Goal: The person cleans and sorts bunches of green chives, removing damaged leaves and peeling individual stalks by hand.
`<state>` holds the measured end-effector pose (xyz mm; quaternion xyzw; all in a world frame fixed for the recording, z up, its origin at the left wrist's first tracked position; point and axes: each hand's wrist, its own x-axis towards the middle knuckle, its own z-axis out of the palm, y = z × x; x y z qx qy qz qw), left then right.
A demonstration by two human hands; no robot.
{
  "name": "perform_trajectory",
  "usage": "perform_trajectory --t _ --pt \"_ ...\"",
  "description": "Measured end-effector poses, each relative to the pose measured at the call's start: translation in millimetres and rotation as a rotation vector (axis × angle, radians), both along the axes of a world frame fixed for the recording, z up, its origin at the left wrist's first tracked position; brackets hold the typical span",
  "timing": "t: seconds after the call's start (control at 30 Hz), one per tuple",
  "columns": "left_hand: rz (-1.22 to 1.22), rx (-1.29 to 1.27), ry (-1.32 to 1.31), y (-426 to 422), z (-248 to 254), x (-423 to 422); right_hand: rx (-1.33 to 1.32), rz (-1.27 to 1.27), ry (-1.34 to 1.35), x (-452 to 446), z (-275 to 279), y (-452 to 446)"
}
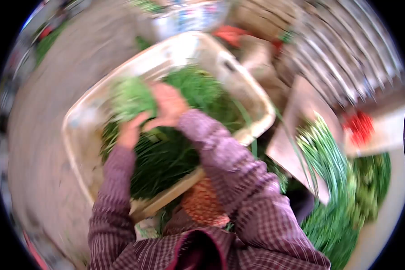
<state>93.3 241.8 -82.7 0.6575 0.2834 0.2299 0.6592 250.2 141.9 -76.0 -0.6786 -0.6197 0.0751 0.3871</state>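
Inside a large whitish plastic crate (252, 90), my left hand (130, 130) and my right hand (168, 105) grip a pale green bunch of greens (132, 96) from its near and right sides. Motion blurs the bunch and my fingers. Below my hands lie long dark green stalks (166, 155) in the crate. Another bright green bunch (195, 85) rests beyond my right hand, towards the crate's far side.
To the right, thin green stalks with pale ends (319, 148) lie across a brownish board (290, 144). Red strands (359, 128) sit on a pale surface behind more bundled greens (369, 189). Corrugated sheet (342, 49) stands at upper right, and a white sack (189, 20) stands beyond the crate.
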Motion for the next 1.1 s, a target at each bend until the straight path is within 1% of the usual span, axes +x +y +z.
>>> perform_trajectory --t 0.03,0.07,0.1,0.13,0.17,0.2,0.27,0.33,0.37,0.4,0.43,0.47,0.53,0.57,0.6,0.67,0.73,0.77,0.8,0.83,0.87,0.93,0.97,1.0,1.1 --pt "-0.040 -0.136 0.018 -13.1 26.9 11.1 0.154 0.003 -0.011 2.7 -10.4 7.1" --pt "-0.077 -0.197 -0.015 -21.5 41.9 22.0 0.117 0.172 0.525 4.9 -13.8 9.3" --pt "-0.089 -0.172 -0.075 -27.1 52.3 30.4 0.119 0.255 1.078 7.7 -16.2 11.7" --pt "-0.121 -0.186 -0.119 -17.7 34.6 40.7 0.076 0.366 1.850 8.6 -15.0 8.6" --pt "-0.110 -0.067 -0.116 -16.9 24.7 50.8 0.055 0.239 1.911 10.4 -9.4 2.4" --pt "-0.178 -0.086 -0.204 -22.0 34.7 59.7 0.236 0.199 1.888 6.5 -10.3 4.0" --pt "-0.201 0.166 -0.191 -16.9 42.6 80.3 0.352 0.115 1.930 15.1 -7.3 1.4" --pt "-0.312 0.378 -0.214 -16.9 72.4 100.0 0.612 0.684 2.242 38.7 -8.0 -5.4" --pt "-0.367 0.338 -0.223 -22.3 93.1 105.4 0.622 0.318 1.809 38.8 10.1 -15.5" --pt "-0.386 0.292 -0.293 -28.3 114.5 109.5 0.606 -0.009 1.354 37.2 39.2 -25.3" --pt "-0.407 0.246 -0.361 -34.0 136.0 113.8 0.658 -0.048 1.262 39.9 57.8 -35.0" --pt "-0.411 0.411 -0.438 -30.7 149.5 118.6 0.708 -0.093 1.168 42.7 75.9 -44.7" --pt "-0.360 0.326 -0.450 -42.7 186.8 106.7 0.752 -0.218 1.008 44.6 117.1 -68.2" --pt "-0.331 0.385 -0.452 -44.3 191.4 101.4 0.838 -0.172 1.151 41.6 128.4 -76.5" --pt "-0.355 0.390 -0.472 -47.2 193.7 94.5 0.826 -0.155 1.220 39.8 138.7 -85.2" --pt "-0.407 0.594 -0.353 -56.5 200.5 77.3 1.032 -0.038 1.412 22.2 162.1 -101.8" --pt "-0.515 0.611 -0.200 -74.3 214.1 57.4 1.044 0.085 1.552 18.9 156.4 -118.3" --pt "-0.596 0.687 -0.131 -80.6 219.3 44.6 1.073 0.080 1.558 12.0 148.8 -125.0" --pt "-0.727 0.710 -0.044 -79.7 222.7 34.8 1.099 0.067 1.574 2.3 149.1 -135.1" --pt "-0.809 0.537 -0.022 -83.1 229.4 25.9 1.052 0.162 1.609 -7.8 148.3 -151.1" --pt "-0.884 0.354 0.010 -89.2 237.8 17.7 1.030 0.190 1.605 -13.9 139.1 -162.6" --pt "-1.007 0.213 0.114 -88.1 243.2 15.0 0.908 0.279 1.701 -32.5 131.8 -190.6" --pt "-0.977 0.114 0.202 -96.1 243.9 12.0 0.899 0.337 1.678 -41.4 124.4 -200.9" --pt "-0.973 0.144 0.184 -100.4 215.1 -2.7 0.838 0.524 1.747 -50.1 107.2 -209.2" --pt "-0.851 -0.387 0.239 -107.2 146.3 -27.6 0.839 0.476 1.698 -81.2 108.9 -234.4"
